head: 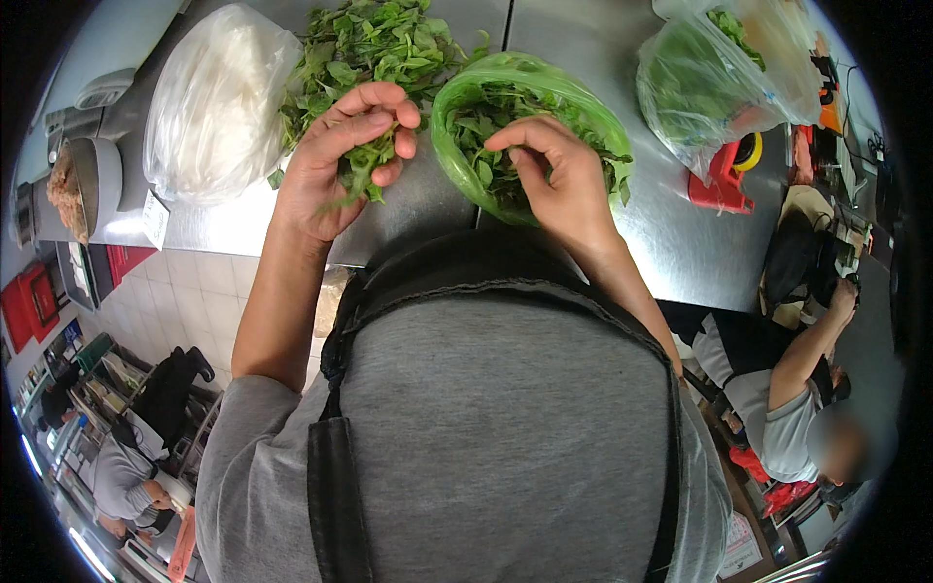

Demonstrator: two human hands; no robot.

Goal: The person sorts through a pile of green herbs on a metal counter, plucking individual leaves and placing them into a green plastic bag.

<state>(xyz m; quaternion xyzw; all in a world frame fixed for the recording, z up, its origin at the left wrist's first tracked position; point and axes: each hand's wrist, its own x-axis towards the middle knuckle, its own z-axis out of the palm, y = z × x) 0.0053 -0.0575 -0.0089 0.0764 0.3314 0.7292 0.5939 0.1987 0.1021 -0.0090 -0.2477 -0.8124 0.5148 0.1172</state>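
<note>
Green leafy herbs lie in my left hand, its fingers curled around them, over the steel table. Behind it a loose pile of leafy herb sprigs is spread on the table. My right hand hovers over the mouth of an open green plastic bag with more leaves inside. Its thumb and forefinger are bent towards each other with a small gap, and I see nothing between them; the curled fingers behind are partly hidden.
A full white plastic bag stands left of the pile, near a metal bowl. Clear bags with greens and a red tape dispenser are at the right. One person is at the right, another at the lower left.
</note>
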